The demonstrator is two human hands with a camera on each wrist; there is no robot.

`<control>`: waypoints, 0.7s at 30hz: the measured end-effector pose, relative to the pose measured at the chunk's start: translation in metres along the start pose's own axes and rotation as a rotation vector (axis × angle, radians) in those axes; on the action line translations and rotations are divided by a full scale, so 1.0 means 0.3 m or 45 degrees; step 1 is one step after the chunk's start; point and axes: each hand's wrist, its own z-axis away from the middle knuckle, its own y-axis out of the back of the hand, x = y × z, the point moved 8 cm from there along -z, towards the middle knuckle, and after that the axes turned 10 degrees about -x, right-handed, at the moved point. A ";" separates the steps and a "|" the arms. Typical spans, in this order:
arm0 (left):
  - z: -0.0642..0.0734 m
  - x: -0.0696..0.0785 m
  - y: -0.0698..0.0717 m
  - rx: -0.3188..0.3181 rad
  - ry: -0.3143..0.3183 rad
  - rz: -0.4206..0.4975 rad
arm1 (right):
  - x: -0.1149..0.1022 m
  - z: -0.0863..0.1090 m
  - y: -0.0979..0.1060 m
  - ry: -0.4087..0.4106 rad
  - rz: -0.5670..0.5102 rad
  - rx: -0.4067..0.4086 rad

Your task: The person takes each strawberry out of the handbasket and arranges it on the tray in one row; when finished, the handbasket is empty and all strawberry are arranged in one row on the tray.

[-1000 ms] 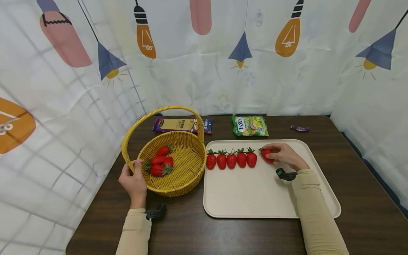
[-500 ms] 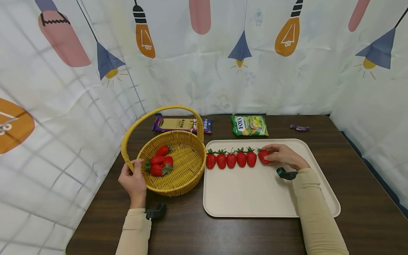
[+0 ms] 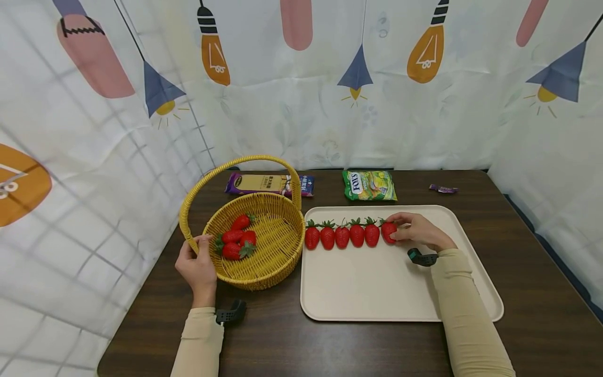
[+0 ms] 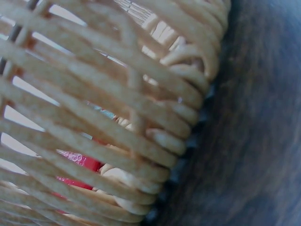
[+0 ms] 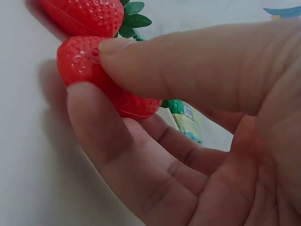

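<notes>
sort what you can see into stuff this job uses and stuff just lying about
Seems part of the job:
tray
five strawberries lined up on it
sixth strawberry, in the right grip
yellow basket, held by the left grip
four strawberries inside it

Seems just lying about:
purple-and-cream packet
green FOX'S bag
small purple item

Green bag (image 3: 369, 186) between purple packet (image 3: 261, 184) and wrapper (image 3: 443, 189)

At near left, a beige left sleeve (image 3: 198, 343) is ending beside a black left wrist camera (image 3: 232, 313). At near right, a beige right sleeve (image 3: 471, 319) is wrinkling into soft folds, and a curved black right wrist camera (image 3: 423, 259) is bearing a small teal patch (image 3: 414, 254).
</notes>
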 end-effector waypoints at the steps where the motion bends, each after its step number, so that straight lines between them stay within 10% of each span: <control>1: 0.000 0.000 0.000 -0.001 0.001 0.002 | -0.002 -0.001 -0.003 0.005 -0.017 -0.005; 21: -0.008 -0.037 0.007 0.019 0.014 -0.006 | -0.006 0.009 0.027 -0.015 0.060 0.081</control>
